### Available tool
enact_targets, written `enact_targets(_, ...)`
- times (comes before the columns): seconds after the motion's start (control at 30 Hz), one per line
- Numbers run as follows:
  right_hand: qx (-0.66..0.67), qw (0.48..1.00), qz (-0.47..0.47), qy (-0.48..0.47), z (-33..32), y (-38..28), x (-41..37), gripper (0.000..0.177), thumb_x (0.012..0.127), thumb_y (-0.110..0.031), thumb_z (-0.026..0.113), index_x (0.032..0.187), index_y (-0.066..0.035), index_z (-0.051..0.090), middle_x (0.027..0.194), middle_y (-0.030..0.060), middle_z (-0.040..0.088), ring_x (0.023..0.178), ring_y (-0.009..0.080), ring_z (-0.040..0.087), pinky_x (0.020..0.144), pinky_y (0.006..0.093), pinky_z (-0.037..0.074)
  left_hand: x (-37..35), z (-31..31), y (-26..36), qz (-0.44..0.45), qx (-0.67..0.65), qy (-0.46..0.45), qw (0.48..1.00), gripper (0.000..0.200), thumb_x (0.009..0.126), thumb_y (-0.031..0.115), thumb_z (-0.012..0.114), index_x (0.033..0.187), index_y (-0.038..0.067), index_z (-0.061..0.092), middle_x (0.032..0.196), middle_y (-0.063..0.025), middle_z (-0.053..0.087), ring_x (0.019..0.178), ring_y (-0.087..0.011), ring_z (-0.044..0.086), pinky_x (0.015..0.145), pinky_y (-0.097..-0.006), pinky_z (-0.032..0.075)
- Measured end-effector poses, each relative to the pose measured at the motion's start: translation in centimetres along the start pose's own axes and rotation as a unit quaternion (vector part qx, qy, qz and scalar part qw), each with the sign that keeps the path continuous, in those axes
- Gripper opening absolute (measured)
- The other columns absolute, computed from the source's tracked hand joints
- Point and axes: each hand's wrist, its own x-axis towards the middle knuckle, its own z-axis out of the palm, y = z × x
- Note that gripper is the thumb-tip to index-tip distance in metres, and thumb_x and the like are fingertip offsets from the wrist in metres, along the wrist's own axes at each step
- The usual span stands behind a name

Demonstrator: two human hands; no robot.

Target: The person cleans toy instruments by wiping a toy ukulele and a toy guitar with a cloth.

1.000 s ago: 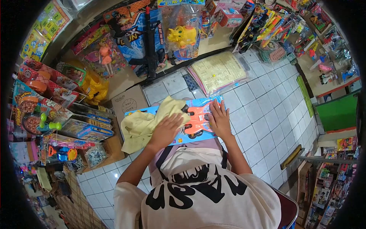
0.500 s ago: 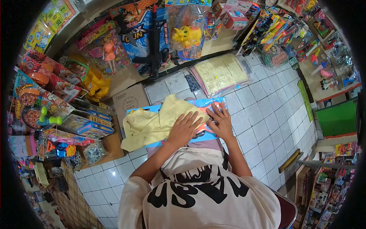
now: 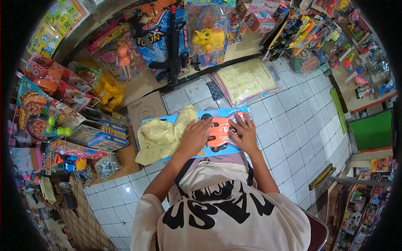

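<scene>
A flat blue toy package [image 3: 171, 119] lies across the person's lap, with an orange toy car [image 3: 217, 130] with black wheels under clear wrap on its right half. A pale yellow cloth [image 3: 157, 140] is bunched over the left half. My left hand [image 3: 196, 137] is closed on the cloth's right edge, beside the car; the fingertips are partly hidden. My right hand [image 3: 245, 134] rests on the package's right end with fingers spread, touching the wrap by the car's right side.
A brown wall clock box [image 3: 144, 104] stands beyond the package's left end. A wrapped stack of printed sheets [image 3: 245, 83] lies on the tiled floor [image 3: 289, 129]. Boxed toys [image 3: 98, 134] crowd the left, and hanging toys [image 3: 173, 50] line the wall ahead.
The cloth has been drawn left with my left hand, uncovering the orange car. My right hand stays on the package's right end. The camera view has shifted slightly.
</scene>
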Motion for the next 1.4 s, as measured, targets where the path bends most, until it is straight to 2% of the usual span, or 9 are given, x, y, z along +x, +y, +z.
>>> enact_targets(0.3, 0.004, 1.000, 0.003, 0.014, -0.2, 0.7, -0.3, 0.042, 0.079, -0.038, 0.064, 0.118, -0.021, 0.063, 0.138, 0.0060, 0.046, 0.134, 0.0345, 0.028, 0.107, 0.0547, 0.017, -2.1, 0.3, -1.6, -0.017, 0.127, 0.071, 0.989, 0.040, 0.091, 0.025, 0.050, 0.122, 0.001, 0.052, 0.119, -0.0126, 0.058, 0.114, -0.0245, 0.053, 0.105, -0.0376, 0.033)
enact_targets(0.57, 0.011, 1.000, 0.000, -0.004, -0.1, 0.0, 0.0, 0.042, 0.080, -0.039, 0.063, 0.117, -0.021, 0.063, 0.138, 0.0061, 0.045, 0.134, 0.0345, 0.028, 0.107, 0.0558, 0.017, -3.7, -3.5, -4.5, -0.143, -0.008, -0.034, 0.989, 0.032, 0.091, 0.017, 0.047, 0.116, -0.002, 0.055, 0.112, -0.0176, 0.061, 0.111, -0.0274, 0.055, 0.103, -0.0395, 0.035)
enact_targets(0.63, 0.012, 1.000, 0.000, -0.015, -0.3, 0.2, 0.1, 0.042, 0.080, -0.040, 0.063, 0.117, -0.020, 0.063, 0.139, 0.0061, 0.045, 0.135, 0.0350, 0.027, 0.107, 0.0563, 0.016, -3.5, -5.6, -4.6, -0.288, -0.294, 0.131, 0.902, 0.038, 0.094, 0.026, 0.044, 0.118, -0.001, 0.053, 0.116, -0.0165, 0.058, 0.112, -0.0270, 0.054, 0.103, -0.0384, 0.036)
enact_targets(0.73, 0.007, 1.000, 0.008, -0.021, -0.7, 0.1, 0.1, 0.042, 0.081, -0.040, 0.063, 0.118, -0.020, 0.063, 0.139, 0.0060, 0.044, 0.135, 0.0352, 0.027, 0.107, 0.0564, 0.016, -3.5, -7.5, -5.0, -0.426, -0.642, 0.342, 0.538, 0.046, 0.097, 0.039, 0.040, 0.123, 0.002, 0.051, 0.123, -0.0149, 0.055, 0.114, -0.0263, 0.052, 0.101, -0.0366, 0.037)
enact_targets(0.9, 0.010, 1.000, 0.008, -0.013, -0.7, 0.5, -0.1, 0.042, 0.081, -0.039, 0.063, 0.118, -0.019, 0.063, 0.139, 0.0063, 0.045, 0.135, 0.0352, 0.027, 0.106, 0.0564, 0.017, -6.4, -11.7, -6.5, -0.352, -0.653, 0.484, 0.464, 0.057, 0.096, 0.050, 0.035, 0.133, 0.007, 0.041, 0.132, -0.0103, 0.048, 0.118, -0.0267, 0.049, 0.100, -0.0406, 0.040)
enact_targets(1.1, 0.017, 1.000, 0.001, -0.008, -0.4, 0.3, 0.1, 0.042, 0.080, -0.038, 0.063, 0.117, -0.019, 0.063, 0.139, 0.0071, 0.045, 0.135, 0.0342, 0.027, 0.106, 0.0567, 0.017, -7.3, -17.3, -3.2, -0.230, -0.584, 0.614, 0.479, 0.063, 0.095, 0.053, 0.032, 0.135, 0.005, 0.037, 0.132, -0.0129, 0.047, 0.117, -0.0300, 0.049, 0.099, -0.0452, 0.041)
enact_targets(1.2, 0.013, 1.000, 0.006, -0.005, -0.3, 0.3, 0.0, 0.042, 0.079, -0.038, 0.064, 0.117, -0.019, 0.064, 0.139, 0.0074, 0.045, 0.135, 0.0340, 0.027, 0.106, 0.0565, 0.017, -6.5, -18.2, -1.7, -0.324, -0.502, 0.652, 0.468, 0.059, 0.098, 0.047, 0.030, 0.135, 0.002, 0.036, 0.132, -0.0143, 0.047, 0.118, -0.0304, 0.048, 0.099, -0.0430, 0.041)
enact_targets(1.3, 0.012, 1.000, 0.005, -0.006, -0.2, 0.5, 0.0, 0.042, 0.078, -0.037, 0.064, 0.117, -0.019, 0.064, 0.139, 0.0071, 0.045, 0.135, 0.0338, 0.027, 0.106, 0.0563, 0.017, -13.3, -7.8, -9.3, -0.250, -0.119, 0.406, 0.871, 0.047, 0.098, 0.030, 0.032, 0.132, -0.002, 0.039, 0.132, -0.0171, 0.045, 0.121, -0.0313, 0.046, 0.101, -0.0399, 0.037)
enact_targets(1.4, 0.009, 1.000, 0.007, -0.007, -0.3, 0.2, 0.1, 0.043, 0.078, -0.037, 0.064, 0.116, -0.019, 0.064, 0.139, 0.0069, 0.045, 0.135, 0.0336, 0.026, 0.106, 0.0562, 0.017, -4.7, -9.0, -3.5, -0.178, -0.191, 0.094, 0.961, 0.044, 0.094, 0.020, 0.040, 0.135, 0.005, 0.040, 0.144, -0.0116, 0.033, 0.134, -0.0281, 0.026, 0.110, -0.0462, 0.015)
